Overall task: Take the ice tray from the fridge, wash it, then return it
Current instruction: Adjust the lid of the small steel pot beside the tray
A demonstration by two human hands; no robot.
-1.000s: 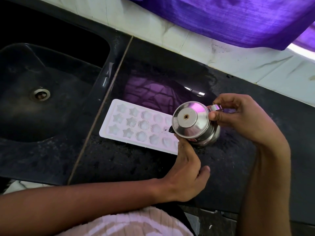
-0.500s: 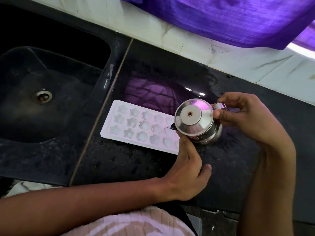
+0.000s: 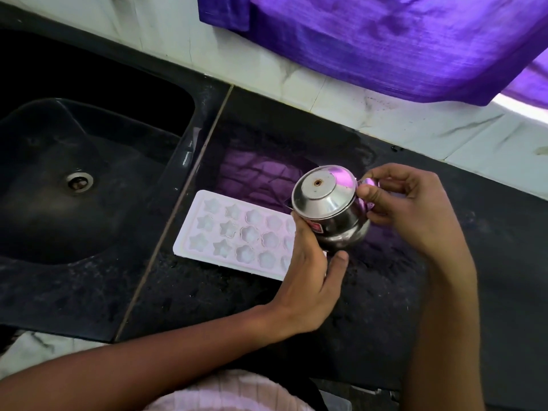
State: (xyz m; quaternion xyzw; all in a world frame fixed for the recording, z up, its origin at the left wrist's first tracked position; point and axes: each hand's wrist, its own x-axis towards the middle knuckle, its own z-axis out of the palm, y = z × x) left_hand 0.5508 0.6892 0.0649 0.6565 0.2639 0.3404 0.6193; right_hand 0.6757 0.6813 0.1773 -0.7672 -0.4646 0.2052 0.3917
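Observation:
A white ice tray (image 3: 234,235) with star and flower shaped cells lies flat on the black counter (image 3: 207,295), just right of the sink. Its right end is hidden behind a small lidded steel pot (image 3: 326,209). My left hand (image 3: 308,274) cups the pot's near side from below. My right hand (image 3: 406,203) pinches the pot's handle on its right side. The pot is tilted toward me and held over the tray's right end.
A black sink (image 3: 89,179) with a round drain (image 3: 79,181) fills the left. A white tiled wall strip (image 3: 296,81) runs along the back, and a purple curtain (image 3: 385,43) hangs over it. Bare counter lies right and in front of the tray.
The steel pot has tilted a little more in my hands, with my left fingers now wrapped further around its side. The ice tray has not moved.

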